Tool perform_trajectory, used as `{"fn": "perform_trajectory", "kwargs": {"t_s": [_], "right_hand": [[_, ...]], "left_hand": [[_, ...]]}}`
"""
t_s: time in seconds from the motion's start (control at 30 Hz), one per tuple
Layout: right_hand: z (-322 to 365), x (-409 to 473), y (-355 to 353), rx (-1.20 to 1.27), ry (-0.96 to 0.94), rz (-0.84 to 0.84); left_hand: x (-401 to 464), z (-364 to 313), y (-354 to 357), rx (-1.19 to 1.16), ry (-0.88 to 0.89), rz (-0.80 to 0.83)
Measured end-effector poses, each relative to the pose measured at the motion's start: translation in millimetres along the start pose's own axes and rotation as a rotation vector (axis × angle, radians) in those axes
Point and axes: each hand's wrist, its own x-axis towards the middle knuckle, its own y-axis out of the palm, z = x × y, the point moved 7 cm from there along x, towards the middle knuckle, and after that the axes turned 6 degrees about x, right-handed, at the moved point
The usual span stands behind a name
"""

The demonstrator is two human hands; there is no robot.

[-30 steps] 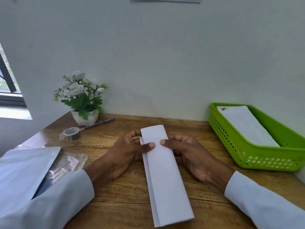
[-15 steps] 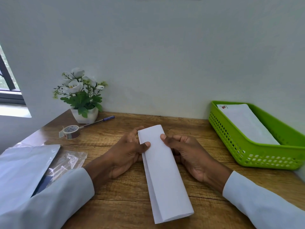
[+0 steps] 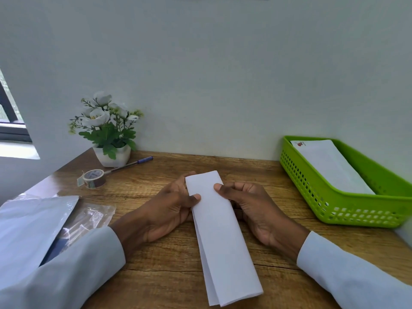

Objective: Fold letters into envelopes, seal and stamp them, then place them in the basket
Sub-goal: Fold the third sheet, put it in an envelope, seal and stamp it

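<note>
Left hand: the left hand [image 3: 166, 210] pinches the left edge of the folded letter [image 3: 219, 237], thumb on top, fingers curled beneath.
Right hand: the right hand [image 3: 252, 208] grips the letter's right edge, thumb on top.
Letter: between both hands, its far end held, its near end toward the person over the desk [image 3: 169, 275].
Right of the right hand: green basket [image 3: 334, 210] holding an envelope [image 3: 330, 166].
Left of the left hand: tape roll [image 3: 94, 178], pen [image 3: 133, 162], potted flowers [image 3: 107, 128].

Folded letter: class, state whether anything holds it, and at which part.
Both hands hold the folded letter at its far end: the left hand pinches its left edge, the right hand its right edge.
</note>
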Motion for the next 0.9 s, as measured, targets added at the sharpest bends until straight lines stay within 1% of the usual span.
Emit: {"fn": "perform_trajectory", "kwargs": {"t_s": [0.17, 0.27, 0.37, 0.57, 0.67, 0.9], "right_hand": [[0.1, 0.1, -3.1, -0.031, -0.013, -0.057], [1.0, 0.7, -4.8, -0.012, -0.019, -0.093], [2.0, 0.5, -4.2, -0.005, -0.025, -0.106], [2.7, 1.3, -6.6, 0.024, -0.030, -0.116], [2.1, 4.4, -10.8, 0.010, -0.030, -0.140], [3.5, 4.8, -9.8, 0.012, -0.042, -0.123]], "left_hand": [[-0.4, 2.9, 3.9, 0.039, -0.028, 0.008], [0.8, 3.1, 1.5, 0.074, -0.016, -0.052], [-0.7, 1.8, -1.1, 0.159, 0.001, -0.120], [-4.5, 0.4, 1.9, 0.227, -0.005, -0.112], [-4.7, -0.1, 1.5, 0.237, 0.002, -0.125], [-3.6, 0.1, -1.1, 0.248, 0.040, -0.148]]}}
